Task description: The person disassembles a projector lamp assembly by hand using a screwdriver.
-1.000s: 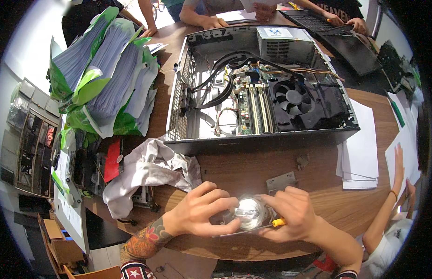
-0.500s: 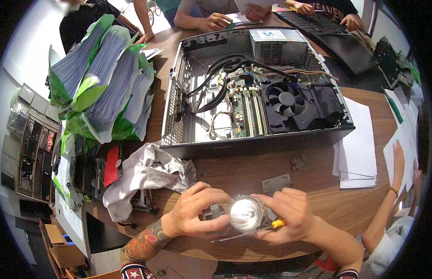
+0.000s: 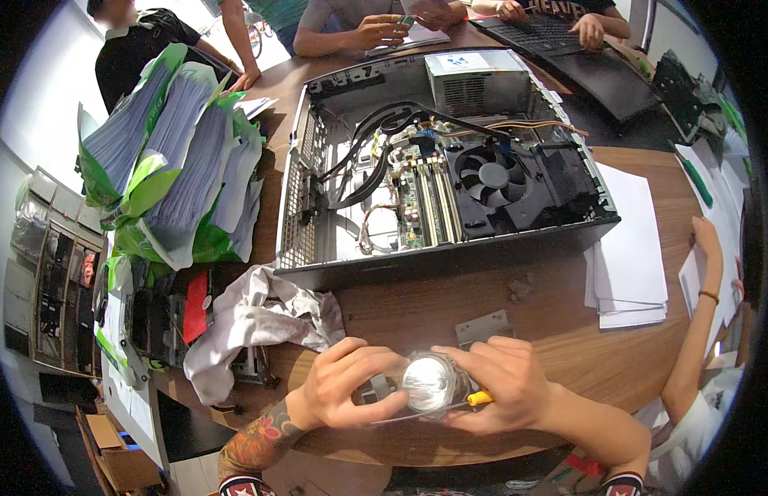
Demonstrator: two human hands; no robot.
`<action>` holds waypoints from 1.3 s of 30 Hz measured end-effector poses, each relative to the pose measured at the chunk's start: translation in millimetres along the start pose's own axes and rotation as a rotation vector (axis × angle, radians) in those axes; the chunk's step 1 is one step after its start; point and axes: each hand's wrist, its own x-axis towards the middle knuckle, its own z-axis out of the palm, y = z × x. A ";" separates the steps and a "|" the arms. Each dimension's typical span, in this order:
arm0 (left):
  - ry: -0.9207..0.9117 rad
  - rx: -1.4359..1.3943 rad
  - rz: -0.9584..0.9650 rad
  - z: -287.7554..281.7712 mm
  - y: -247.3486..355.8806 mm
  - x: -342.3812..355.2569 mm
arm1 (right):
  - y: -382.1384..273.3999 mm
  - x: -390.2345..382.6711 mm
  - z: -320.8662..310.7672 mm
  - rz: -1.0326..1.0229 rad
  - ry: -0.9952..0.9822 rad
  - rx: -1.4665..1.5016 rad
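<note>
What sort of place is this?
Likely a computer repair workshop or class: an open PC case, a keyboard and several people around one wooden table.

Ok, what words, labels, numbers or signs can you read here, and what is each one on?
I won't copy wording, only say where it stands.
Dark shirt, top right: large pale lettering across the chest.
Power supply: white label with a blue mark; any print too small to read.
Keyboard: any key legends too small to read.
Held round shiny part: no readable text.
</note>
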 end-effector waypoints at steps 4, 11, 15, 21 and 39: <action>-0.001 0.009 -0.014 1.3 1.6 -0.8 | 1.3 -1.3 1.8 0.005 0.006 0.031; 0.023 -0.058 -0.020 7.2 2.9 -1.2 | -0.4 -2.8 1.8 0.031 0.006 0.082; 0.004 -0.058 -0.031 4.0 4.0 0.5 | -1.0 -2.9 5.1 0.039 0.028 0.092; 0.011 -0.066 -0.020 1.2 -1.5 3.1 | 1.5 -0.7 5.2 0.019 0.050 0.075; 0.003 -0.125 -0.044 3.3 0.6 0.7 | 0.9 0.3 8.8 0.024 0.076 0.077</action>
